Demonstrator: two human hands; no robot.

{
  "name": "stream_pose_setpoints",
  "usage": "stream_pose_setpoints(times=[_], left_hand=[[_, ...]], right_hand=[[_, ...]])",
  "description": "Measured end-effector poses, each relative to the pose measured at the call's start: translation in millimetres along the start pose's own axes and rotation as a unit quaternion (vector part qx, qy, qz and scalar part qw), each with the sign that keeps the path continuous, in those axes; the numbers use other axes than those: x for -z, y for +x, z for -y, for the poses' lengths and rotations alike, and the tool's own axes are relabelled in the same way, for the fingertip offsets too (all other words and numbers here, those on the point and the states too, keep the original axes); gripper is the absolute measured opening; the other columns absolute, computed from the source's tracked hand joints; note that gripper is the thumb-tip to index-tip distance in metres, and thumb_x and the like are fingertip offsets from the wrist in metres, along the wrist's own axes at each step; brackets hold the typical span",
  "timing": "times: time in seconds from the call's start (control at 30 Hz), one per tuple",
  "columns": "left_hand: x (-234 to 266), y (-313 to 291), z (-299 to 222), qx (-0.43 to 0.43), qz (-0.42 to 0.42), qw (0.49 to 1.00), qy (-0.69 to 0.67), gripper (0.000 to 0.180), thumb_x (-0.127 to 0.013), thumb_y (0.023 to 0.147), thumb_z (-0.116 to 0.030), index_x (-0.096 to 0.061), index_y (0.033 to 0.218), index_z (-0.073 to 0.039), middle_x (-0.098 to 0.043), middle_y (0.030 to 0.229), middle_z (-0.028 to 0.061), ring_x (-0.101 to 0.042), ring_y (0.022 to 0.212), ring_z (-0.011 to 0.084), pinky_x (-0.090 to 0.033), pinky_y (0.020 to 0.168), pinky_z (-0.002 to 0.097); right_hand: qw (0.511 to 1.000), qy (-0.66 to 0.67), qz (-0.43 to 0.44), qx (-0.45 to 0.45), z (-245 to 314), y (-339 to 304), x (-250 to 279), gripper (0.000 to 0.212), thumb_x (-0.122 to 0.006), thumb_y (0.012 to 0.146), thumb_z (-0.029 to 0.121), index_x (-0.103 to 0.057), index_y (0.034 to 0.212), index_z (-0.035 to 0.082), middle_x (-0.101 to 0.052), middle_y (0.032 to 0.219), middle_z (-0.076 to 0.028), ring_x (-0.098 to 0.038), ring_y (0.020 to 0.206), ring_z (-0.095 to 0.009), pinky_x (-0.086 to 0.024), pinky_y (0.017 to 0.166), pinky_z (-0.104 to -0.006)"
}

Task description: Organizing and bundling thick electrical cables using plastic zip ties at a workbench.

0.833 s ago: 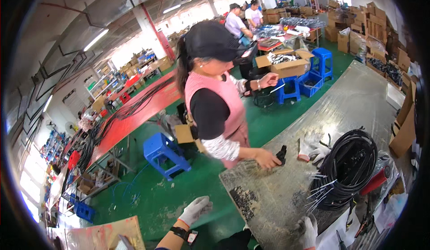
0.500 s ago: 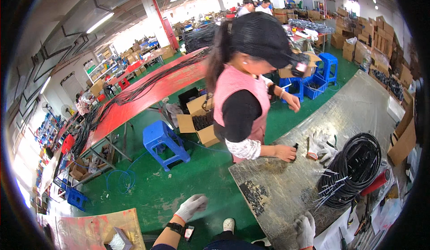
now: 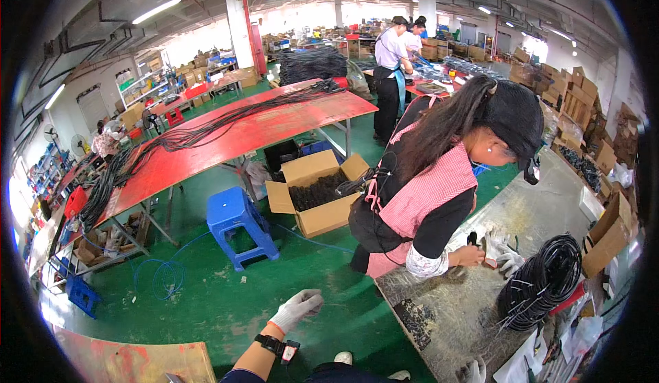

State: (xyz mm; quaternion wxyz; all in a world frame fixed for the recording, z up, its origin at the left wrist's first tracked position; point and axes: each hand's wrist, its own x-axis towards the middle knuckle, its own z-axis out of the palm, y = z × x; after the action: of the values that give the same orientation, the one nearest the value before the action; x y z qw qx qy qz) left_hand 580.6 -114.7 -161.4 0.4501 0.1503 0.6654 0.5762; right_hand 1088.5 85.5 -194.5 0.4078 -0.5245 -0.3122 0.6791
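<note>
My left hand (image 3: 298, 309), in a white knitted glove, hangs above the green floor with its fingers curled in and nothing visible in them. A black strap with a small device (image 3: 278, 346) is round that wrist. My right hand (image 3: 473, 370), also gloved, is at the near edge of the metal-topped table (image 3: 446, 307), partly cut off by the frame's lower rim; its fingers look apart, and I see nothing in them. Beyond it, a coil of black cable (image 3: 539, 283) with pale-tipped ends sits on the table near white work gloves (image 3: 504, 252).
A co-worker in a pink checked apron (image 3: 439, 191) leans over the table, one hand (image 3: 468, 256) by the gloves and a small black object. Behind stand a blue stool (image 3: 239, 225), an open carton (image 3: 322, 208) of black parts and a red table (image 3: 206, 156) bearing long cables.
My view has turned and lifted. The co-worker has bent down and shifted right along the table, toward the gloves. My right hand is now lower in the frame; my left stays curled.
</note>
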Motion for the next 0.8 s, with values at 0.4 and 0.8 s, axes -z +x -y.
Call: stream_pose_setpoints(times=[0.4, 0.8], left_hand=[[-3.3, 24.1, -10.3, -0.032, 0.046, 0.997, -0.045, 0.061, -0.063, 0.097, -0.039, -0.046, 0.138, 0.003, -0.060, 0.107, 0.0045, -0.058, 0.093, 0.0126, -0.049, 0.085, 0.0288], [8.7, 16.9, -4.2, -0.030, 0.027, 0.999, -0.011, 0.057, -0.061, 0.097, -0.039, -0.050, 0.135, 0.002, -0.061, 0.104, 0.0035, -0.056, 0.089, 0.0114, -0.048, 0.083, 0.0266]], right_hand=[[1.000, 0.006, -0.025, 0.011, -26.6, -9.7, -7.7, 0.045, -0.061, 0.097, 0.016, -0.048, 0.139, 0.015, -0.057, 0.115, -0.009, -0.058, 0.100, -0.025, -0.053, 0.088, -0.0415], [1.000, 0.014, 0.014, 0.001, -44.1, 2.9, 1.3, 0.045, -0.045, 0.101, 0.017, -0.041, 0.145, 0.012, -0.054, 0.126, -0.014, -0.055, 0.109, -0.029, -0.048, 0.098, -0.0490]])
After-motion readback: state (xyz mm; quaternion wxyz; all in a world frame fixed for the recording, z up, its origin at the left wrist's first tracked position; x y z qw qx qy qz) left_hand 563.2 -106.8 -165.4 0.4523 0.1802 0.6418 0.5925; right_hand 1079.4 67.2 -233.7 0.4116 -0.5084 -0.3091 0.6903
